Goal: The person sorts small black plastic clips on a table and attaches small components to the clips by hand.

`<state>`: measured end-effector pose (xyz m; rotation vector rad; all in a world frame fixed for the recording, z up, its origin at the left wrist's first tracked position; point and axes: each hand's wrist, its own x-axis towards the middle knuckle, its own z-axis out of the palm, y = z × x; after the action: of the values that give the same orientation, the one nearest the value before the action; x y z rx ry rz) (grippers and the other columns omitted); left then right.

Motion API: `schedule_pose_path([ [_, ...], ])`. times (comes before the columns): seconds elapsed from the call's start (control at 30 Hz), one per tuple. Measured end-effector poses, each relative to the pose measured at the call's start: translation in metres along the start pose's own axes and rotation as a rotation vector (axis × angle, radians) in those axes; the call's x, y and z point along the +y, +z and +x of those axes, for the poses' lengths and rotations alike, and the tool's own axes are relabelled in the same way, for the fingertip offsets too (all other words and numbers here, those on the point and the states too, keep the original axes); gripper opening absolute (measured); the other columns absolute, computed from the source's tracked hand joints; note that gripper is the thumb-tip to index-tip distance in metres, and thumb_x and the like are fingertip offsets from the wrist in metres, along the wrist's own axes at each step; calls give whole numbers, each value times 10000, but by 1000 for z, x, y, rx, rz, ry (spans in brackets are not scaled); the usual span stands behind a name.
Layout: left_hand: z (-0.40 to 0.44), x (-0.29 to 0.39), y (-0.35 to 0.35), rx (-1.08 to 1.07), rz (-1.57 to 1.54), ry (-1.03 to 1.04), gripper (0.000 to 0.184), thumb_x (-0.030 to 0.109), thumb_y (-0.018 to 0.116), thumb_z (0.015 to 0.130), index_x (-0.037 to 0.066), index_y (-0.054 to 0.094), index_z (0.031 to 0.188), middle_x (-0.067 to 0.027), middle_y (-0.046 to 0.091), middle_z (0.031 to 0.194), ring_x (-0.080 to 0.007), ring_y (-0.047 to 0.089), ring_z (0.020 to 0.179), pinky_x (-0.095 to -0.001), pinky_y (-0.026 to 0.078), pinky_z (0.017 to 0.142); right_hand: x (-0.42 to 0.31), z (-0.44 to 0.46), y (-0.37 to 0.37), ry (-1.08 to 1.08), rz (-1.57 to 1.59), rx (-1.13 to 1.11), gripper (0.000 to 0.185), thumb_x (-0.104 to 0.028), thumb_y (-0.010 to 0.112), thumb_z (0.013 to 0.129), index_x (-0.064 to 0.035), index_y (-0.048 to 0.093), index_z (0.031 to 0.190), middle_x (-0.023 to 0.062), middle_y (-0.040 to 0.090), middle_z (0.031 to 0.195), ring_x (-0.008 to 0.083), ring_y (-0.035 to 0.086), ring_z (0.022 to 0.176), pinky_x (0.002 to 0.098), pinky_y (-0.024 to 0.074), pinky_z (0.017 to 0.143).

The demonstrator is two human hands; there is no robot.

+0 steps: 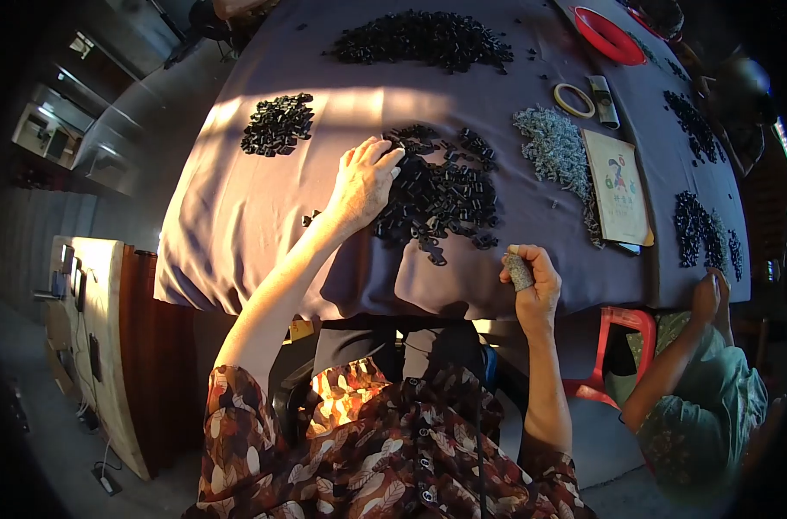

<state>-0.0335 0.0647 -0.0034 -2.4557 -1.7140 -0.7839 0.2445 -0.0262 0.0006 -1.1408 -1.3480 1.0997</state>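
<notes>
My left hand [365, 186] is at the left edge of a pile of small black pieces [450, 195] on the cloth-covered table. Its fingers are bent and held together; the fingertips are partly hidden, so what they grip cannot be made out. Near the front edge, my right hand [537, 281] is closed around a grey speckled lump [520, 272], perhaps a clump of small grey pieces. Beyond that hand lies a heap of small grey pieces [553, 149].
More black pieces lie in a small heap [278, 125] at left and a large heap [424, 41] at the back. A booklet [617, 190], a tape roll [574, 99] and a red basin [608, 36] are at right. Another person's arm [683, 355] reaches the table by a red stool [641, 324].
</notes>
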Motion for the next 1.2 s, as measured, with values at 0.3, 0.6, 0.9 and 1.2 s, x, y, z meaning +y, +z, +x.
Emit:
schedule_pose_path([
  [0.3,-12,-18,-26,126,-113,-76,233,43,514,759,37,603,974,-128,558,1027,-303,493,1031,-383,406,863,-1,0,0,-38,-33,-2,187,84,441,796,-3,538,930,26,554,784,80,550,666,216,479,631],
  [0.6,-84,-41,-88,-16,-350,-475,182,12,514,759,22,618,908,-114,572,853,-247,566,748,-320,454,701,1,-1,3,-47,-44,13,183,92,438,798,-9,531,920,22,534,809,75,534,654,212,467,617],
  [0.9,-91,-21,-81,-89,-139,-354,221,65,620,718,58,613,939,-94,535,877,-276,529,898,-355,444,775,-1,-2,3,-67,-119,4,179,90,437,801,-12,522,921,25,529,823,74,521,659,212,457,622],
  [1.2,-89,-20,-74,39,-165,-301,155,35,586,727,40,552,878,-107,523,855,-288,520,853,-360,437,749,-3,-2,5,-48,-95,17,176,91,450,790,-19,522,907,22,536,799,76,529,655,212,458,612],
])
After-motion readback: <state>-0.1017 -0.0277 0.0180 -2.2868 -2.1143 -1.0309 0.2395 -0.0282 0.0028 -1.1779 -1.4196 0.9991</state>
